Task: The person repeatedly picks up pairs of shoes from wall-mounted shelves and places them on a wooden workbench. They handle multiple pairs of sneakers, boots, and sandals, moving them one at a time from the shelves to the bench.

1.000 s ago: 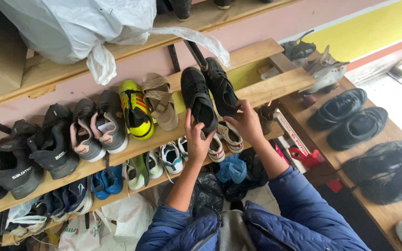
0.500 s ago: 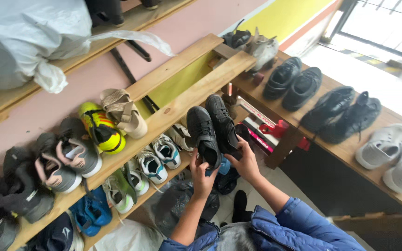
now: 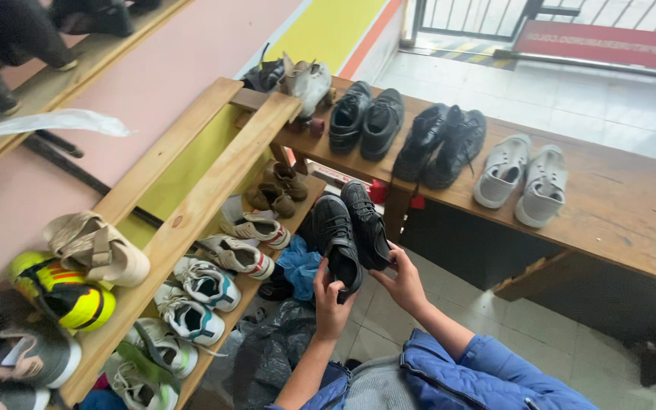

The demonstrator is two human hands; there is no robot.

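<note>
Your fingers hide part of both black shoes, and the heels are hard to see. The bottom of the wooden shoe rack is cut off by the picture's edge, so some shoes down there show only in part. A dark bag under the rack is too crumpled to make out.

Your left hand is closed around the heel end of the left black shoe. Your right hand is curled under the right black shoe, gripping it. Both shoes are up in the air, just beside the rack's right end and side by side.

The rack stands against a pink and yellow wall. Right of the rack is a long wooden counter with more black shoes and a grey pair on top. The floor is pale tile.

Half a second ago, the shoes were close to the rack's boards. Now you have pulled them away, and your view has turned toward the counter.
</note>
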